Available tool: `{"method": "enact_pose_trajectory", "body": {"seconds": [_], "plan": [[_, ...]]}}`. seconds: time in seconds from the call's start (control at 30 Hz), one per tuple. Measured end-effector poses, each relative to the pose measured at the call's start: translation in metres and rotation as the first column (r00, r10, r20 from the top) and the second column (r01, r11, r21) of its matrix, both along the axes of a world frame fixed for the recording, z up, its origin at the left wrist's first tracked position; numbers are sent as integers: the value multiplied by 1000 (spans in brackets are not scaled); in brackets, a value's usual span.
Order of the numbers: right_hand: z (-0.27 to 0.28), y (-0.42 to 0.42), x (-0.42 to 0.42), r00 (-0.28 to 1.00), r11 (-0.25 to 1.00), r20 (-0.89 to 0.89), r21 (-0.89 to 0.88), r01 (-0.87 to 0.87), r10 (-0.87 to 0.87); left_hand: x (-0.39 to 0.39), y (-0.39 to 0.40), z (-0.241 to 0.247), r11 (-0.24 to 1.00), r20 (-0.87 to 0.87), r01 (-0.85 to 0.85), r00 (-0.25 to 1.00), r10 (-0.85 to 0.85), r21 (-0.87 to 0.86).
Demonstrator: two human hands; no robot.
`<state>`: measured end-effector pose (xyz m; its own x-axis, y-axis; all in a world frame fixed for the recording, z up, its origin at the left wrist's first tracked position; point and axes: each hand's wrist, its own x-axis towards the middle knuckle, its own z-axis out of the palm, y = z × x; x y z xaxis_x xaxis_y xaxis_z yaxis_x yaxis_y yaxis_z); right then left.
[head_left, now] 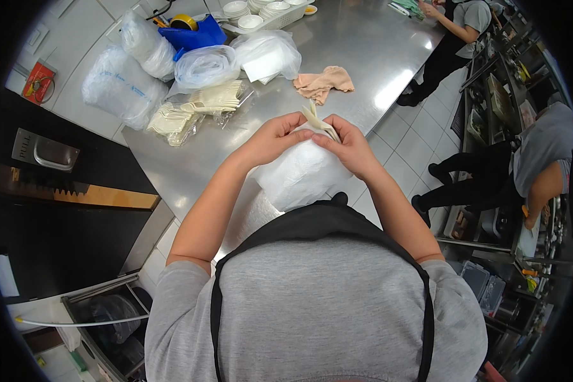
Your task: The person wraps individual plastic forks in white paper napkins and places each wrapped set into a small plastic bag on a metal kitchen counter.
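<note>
My left hand (282,133) pinches the far left part of a white paper napkin (303,172) with thumb and fingers. At the right, my right hand (346,143) grips the same napkin, its thumb close to the left one. Cream disposable cutlery (315,119) sticks up between both hands at the napkin's far end; its lower part is hidden. The rest of the napkin hangs toward my black apron (310,222). Just beyond my hands a crumpled peach cloth (322,82) lies on the steel table (363,52).
Left on the table are cream disposable forks (176,123) in plastic, wrapped bundles (119,83), a plastic bag of white napkins (262,67) and a blue holder (196,36) with yellow tape. White bowls (250,21) sit in a basket behind. Two co-workers (544,148) stand at right.
</note>
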<state>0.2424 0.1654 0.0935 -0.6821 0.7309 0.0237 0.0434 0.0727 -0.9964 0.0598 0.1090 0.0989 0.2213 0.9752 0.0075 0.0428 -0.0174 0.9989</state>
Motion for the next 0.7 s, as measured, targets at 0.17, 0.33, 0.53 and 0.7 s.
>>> {"method": "enact_pose_trajectory", "body": {"seconds": [0.17,0.33,0.53,0.7], "plan": [[-1,5,4,997,994,-68,-100,-35,28,-14,0,0,988,-3,135,991,-135,-75],[1,9,6,991,990,-109,-114,-86,74,-13,0,2,981,30,101,995,-98,-164],[2,9,2,845,703,-23,543,459,-534,-5,4,3,937,-371,-212,876,308,278],[-1,-6,-7,968,922,-20,301,243,-249,16,-8,20,890,-472,-171,797,377,423]]}}
